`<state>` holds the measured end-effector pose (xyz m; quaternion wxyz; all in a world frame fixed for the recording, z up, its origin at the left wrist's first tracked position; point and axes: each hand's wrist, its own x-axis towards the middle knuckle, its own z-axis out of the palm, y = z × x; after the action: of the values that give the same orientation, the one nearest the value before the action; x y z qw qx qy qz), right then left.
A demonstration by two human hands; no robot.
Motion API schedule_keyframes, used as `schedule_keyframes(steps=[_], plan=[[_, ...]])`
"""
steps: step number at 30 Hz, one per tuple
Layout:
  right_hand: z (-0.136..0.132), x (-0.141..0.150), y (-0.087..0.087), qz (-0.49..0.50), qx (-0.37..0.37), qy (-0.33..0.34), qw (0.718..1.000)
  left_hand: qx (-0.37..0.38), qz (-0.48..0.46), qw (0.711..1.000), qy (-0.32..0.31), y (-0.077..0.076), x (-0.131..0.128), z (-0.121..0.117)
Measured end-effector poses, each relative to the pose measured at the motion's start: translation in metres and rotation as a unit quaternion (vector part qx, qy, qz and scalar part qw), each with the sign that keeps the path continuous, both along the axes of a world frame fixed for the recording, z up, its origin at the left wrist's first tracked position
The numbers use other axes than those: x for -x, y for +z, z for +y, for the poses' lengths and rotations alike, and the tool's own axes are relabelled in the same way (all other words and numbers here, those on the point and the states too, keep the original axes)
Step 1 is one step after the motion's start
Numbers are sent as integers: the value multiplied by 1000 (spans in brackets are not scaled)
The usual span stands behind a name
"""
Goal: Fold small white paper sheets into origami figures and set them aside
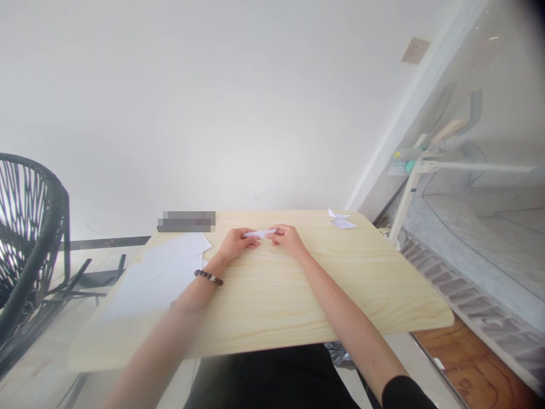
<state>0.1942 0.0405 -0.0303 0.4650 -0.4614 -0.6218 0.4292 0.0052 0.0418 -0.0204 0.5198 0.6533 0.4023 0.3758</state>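
Observation:
A narrow folded strip of white paper (260, 233) is stretched between my two hands, just above the far half of the wooden table. My left hand (238, 243) pinches its left end between thumb and fingers. At the other end my right hand (287, 238) grips the paper in the same way. The fingertips partly cover both ends. A folded white paper figure (342, 221) with pointed corners lies at the table's back right. To the left, white paper sheets (157, 278) lie overlapping on the table, partly behind my left forearm.
The pale wooden table (340, 295) stands against a white wall (255, 113). A blurred-out dark item (186, 222) is at its back left edge. A woven chair (38, 238) stands at the left, a white metal frame (409, 199) at the right.

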Motion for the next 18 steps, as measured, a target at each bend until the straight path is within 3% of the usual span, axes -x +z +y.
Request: schedule_keyframes(steps=[18], plan=[[0, -1, 2, -11, -6, -32, 999, 23, -53, 998, 2, -1, -3, 3]])
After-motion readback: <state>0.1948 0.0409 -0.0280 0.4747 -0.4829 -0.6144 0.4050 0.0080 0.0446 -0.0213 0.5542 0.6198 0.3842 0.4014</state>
